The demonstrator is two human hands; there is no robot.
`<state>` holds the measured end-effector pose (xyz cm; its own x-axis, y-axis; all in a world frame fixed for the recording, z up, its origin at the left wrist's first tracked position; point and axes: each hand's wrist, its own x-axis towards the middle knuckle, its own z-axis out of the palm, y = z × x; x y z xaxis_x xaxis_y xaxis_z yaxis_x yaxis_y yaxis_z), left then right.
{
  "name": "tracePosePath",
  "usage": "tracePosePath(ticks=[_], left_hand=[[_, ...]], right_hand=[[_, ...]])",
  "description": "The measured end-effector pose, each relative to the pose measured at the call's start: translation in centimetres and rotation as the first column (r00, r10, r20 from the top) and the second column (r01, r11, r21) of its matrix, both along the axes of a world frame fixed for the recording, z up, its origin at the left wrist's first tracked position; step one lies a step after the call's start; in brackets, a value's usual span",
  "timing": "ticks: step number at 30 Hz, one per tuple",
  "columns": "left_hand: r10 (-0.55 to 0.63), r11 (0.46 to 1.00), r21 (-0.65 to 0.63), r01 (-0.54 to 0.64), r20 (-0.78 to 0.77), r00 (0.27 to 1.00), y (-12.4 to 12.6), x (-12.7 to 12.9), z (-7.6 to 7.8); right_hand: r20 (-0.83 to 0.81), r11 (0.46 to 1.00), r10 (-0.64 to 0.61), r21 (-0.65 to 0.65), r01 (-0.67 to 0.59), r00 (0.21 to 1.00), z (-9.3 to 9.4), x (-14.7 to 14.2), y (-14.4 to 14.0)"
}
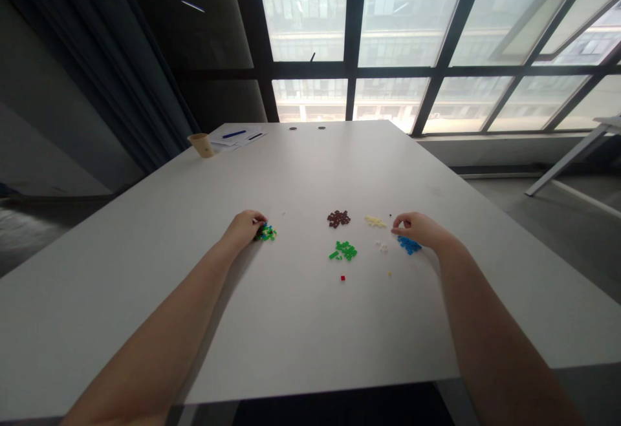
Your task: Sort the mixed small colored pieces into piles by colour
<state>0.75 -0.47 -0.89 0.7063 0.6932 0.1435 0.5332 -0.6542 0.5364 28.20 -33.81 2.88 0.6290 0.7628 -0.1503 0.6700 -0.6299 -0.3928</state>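
Note:
My left hand [247,227] rests at the edge of a mixed pile of small plastic bricks [268,233] in green, blue, yellow and dark colours. Its fingers are curled together there, and what they hold, if anything, is hidden. On the right, my right hand [413,227] hovers over the blue bricks [410,245], thumb and fingertips drawn together in a pinch; anything between them is too small to name. Left of that hand lie pale yellow bricks [375,222] and a few white bricks [382,247]. Brown bricks [338,218] and green bricks [345,251] form separate piles in the middle.
One red brick [343,278] and a tiny yellow piece [389,274] lie nearer me. A small black piece [391,215] sits beyond the right hand. At the white table's [301,342] far left stand a paper cup [202,146] and papers with a blue pen [234,134].

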Motion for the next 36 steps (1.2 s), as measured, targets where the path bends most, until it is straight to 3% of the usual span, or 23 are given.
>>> tracePosePath(ticks=[8,10,12,14,15,17,19,21,22,24,26,36], left_hand=[[-0.002,0.999,0.040,-0.003,0.115,0.993,-1.0,0.2,1.0],[0.008,0.999,-0.036,-0.002,0.186,0.982,-1.7,0.8,1.2],[0.017,0.970,-0.238,0.048,0.264,0.964,-3.1,1.7,1.3],[0.054,0.839,-0.523,0.149,0.353,0.934,-5.3,2.8,1.5],[0.068,0.730,-0.646,0.221,0.390,0.918,-6.6,3.3,1.6],[0.161,0.431,-0.837,0.337,0.439,0.884,-9.4,4.0,1.9],[0.255,0.133,-0.901,0.413,0.434,0.864,-12.0,4.4,2.3],[0.314,-0.049,-0.893,0.448,0.412,0.855,-13.9,4.5,2.5],[0.334,-0.104,-0.885,0.454,0.399,0.854,-14.6,4.4,2.6],[0.360,-0.165,-0.874,0.457,0.378,0.853,-15.5,4.4,2.7],[0.381,-0.190,-0.870,0.456,0.363,0.851,-16.0,4.4,2.7],[0.418,-0.233,-0.838,0.494,0.372,0.829,-16.1,4.7,1.1]], right_hand=[[0.051,0.998,-0.001,0.058,-0.002,0.999,0.0,-0.2,0.1],[0.067,0.995,-0.008,0.099,0.001,0.998,-0.1,-0.3,0.4],[0.076,0.990,-0.013,0.139,0.002,0.997,0.0,-0.6,0.8],[0.075,0.985,-0.007,0.170,-0.006,0.997,0.1,-1.2,1.4],[0.070,0.983,0.003,0.184,-0.016,0.998,0.2,-1.6,1.7],[0.060,0.976,0.026,0.215,-0.039,0.998,0.4,-2.4,2.3],[0.047,0.967,0.054,0.245,-0.064,0.997,0.5,-3.4,2.8],[0.045,0.960,0.083,0.264,-0.092,0.996,0.5,-4.3,3.4],[0.050,0.957,0.104,0.267,-0.114,0.993,0.4,-4.7,3.7],[0.063,0.951,0.148,0.264,-0.160,0.987,0.2,-5.4,4.1],[0.071,0.944,0.186,0.262,-0.198,0.980,0.1,-5.9,4.5],[0.079,0.931,0.223,0.278,-0.236,0.972,-0.1,-6.1,5.1]])
